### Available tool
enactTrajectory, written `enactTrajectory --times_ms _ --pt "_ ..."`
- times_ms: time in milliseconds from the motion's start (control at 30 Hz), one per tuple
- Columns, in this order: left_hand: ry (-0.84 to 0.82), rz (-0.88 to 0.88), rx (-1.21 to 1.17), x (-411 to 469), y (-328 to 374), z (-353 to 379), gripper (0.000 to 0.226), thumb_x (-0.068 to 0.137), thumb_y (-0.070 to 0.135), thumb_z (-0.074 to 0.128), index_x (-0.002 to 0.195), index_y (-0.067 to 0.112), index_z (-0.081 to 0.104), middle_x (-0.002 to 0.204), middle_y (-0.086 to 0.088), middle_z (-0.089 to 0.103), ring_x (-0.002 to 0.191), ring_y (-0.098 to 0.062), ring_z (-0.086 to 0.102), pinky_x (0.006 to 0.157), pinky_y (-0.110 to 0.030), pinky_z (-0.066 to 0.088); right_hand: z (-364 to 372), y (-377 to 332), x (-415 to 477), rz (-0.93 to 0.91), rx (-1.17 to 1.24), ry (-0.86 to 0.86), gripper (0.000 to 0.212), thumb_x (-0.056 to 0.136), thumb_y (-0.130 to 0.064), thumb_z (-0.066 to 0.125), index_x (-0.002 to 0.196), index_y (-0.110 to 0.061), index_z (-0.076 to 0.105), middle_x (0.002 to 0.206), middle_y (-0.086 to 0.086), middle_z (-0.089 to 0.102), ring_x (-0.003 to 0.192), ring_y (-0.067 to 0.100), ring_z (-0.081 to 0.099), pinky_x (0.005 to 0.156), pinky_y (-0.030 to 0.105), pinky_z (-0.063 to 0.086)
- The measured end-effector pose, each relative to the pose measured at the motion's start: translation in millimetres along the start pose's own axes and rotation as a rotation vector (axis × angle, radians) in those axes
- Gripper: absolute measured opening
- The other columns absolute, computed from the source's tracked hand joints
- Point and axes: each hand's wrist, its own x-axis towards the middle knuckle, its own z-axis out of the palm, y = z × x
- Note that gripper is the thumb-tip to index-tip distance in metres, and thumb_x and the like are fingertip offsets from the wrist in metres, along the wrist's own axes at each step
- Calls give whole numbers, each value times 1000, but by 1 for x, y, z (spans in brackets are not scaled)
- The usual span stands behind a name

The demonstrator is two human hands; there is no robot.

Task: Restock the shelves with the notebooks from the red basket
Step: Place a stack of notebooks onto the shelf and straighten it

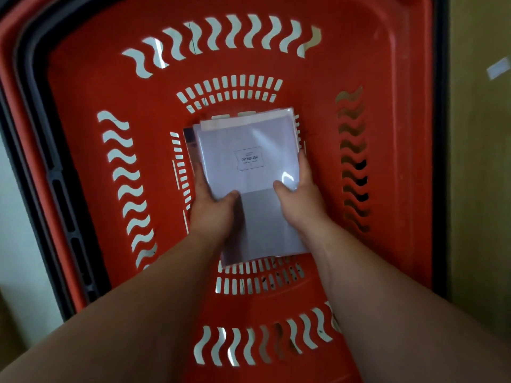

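Observation:
I look straight down into the red basket [116, 87], whose slotted bottom and walls fill the view. In its middle lies a small stack of pale lilac notebooks [249, 156] in clear wrappers; the top one carries a small label reading ENTHUSIASM. My left hand [213, 208] grips the stack's left edge, thumb on the cover. My right hand [301, 200] grips the right edge, thumb on top as well. Another lilac notebook [262, 228] lies lower in the stack, sticking out toward me between my wrists.
A black rim and handle [36, 111] run along the basket's left side. A tan floor strip [481, 189] lies to the right, with a small white scrap [497, 68] on it. No shelves are in view.

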Motion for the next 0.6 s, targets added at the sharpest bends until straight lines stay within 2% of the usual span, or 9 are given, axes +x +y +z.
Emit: enactTrajectory --times_ms 133,300,433,600 --pt "62 55 34 -5 12 -1 88 98 11 60 154 56 9 150 5 46 137 -28 48 96 -58 52 -2 -4 -8 15 101 -57 82 78 -50 57 145 -67 14 144 -1 56 122 29 60 103 52 51" --pt "20 55 28 -28 29 -12 80 103 11 51 149 64 14 149 11 44 137 -23 45 101 -60 49 -13 -15 -28 16 147 -46 80 80 -46 56 148 -61 17 153 -4 49 132 27 54 108 50 47" --pt "45 95 70 -66 46 -30 84 98 19 55 138 79 12 146 6 42 129 -27 50 97 -65 51 -29 -38 -74 6 182 -17 76 96 -29 59 155 -53 17 150 -2 51 128 23 55 109 48 47" --pt "-25 181 91 -147 89 -62 82 102 18 51 143 73 6 147 7 40 123 -12 45 106 -52 47 -68 -74 -161 -21 141 44 77 100 -32 57 155 -53 9 155 1 46 132 26 52 110 50 45"
